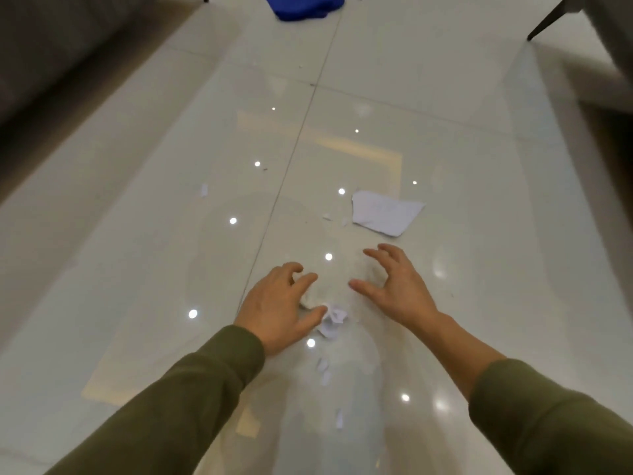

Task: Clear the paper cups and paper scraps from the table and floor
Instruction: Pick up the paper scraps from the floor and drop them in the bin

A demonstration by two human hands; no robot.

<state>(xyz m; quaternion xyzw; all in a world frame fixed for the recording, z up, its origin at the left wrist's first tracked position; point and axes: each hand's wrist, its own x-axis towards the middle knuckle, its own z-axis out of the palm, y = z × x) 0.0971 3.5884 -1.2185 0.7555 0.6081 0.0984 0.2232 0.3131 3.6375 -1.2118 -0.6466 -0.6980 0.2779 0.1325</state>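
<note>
Left hand (277, 303) is low over the floor (137, 234), fingers and thumb curled round a crumpled scrap (332, 320); thumb tip is on it. Paper under the fingers is motion-blurred, so the grip detail is unclear. Right hand (394, 286) is released: fingers spread and bent, holding nothing, just right of the same blurred white patch. Can't tell if its fingertips touch the floor.

Other paper, all on the floor:
- torn sheet (385, 212), lying flat, beyond the right hand and apart from it
- tiny bits (327, 217) just left of that sheet
- small scrap (204, 190) left of the tile seam (291, 159), well apart from the rest
- two slivers (322, 366) between the forearms, and another sliver (339, 418) closer to the person

Both forearms are in olive sleeves (191, 389).

Edges: dark sofa-like furniture (51, 46) borders the floor on the left. A dark slanted furniture leg (548, 22) stands at the far right, with more dark furniture (613, 108) below it. Blue cloth (308, 6) lies at the far end, by the seam. Between the two sides a wide strip of glossy tile runs from the hands to the cloth.
</note>
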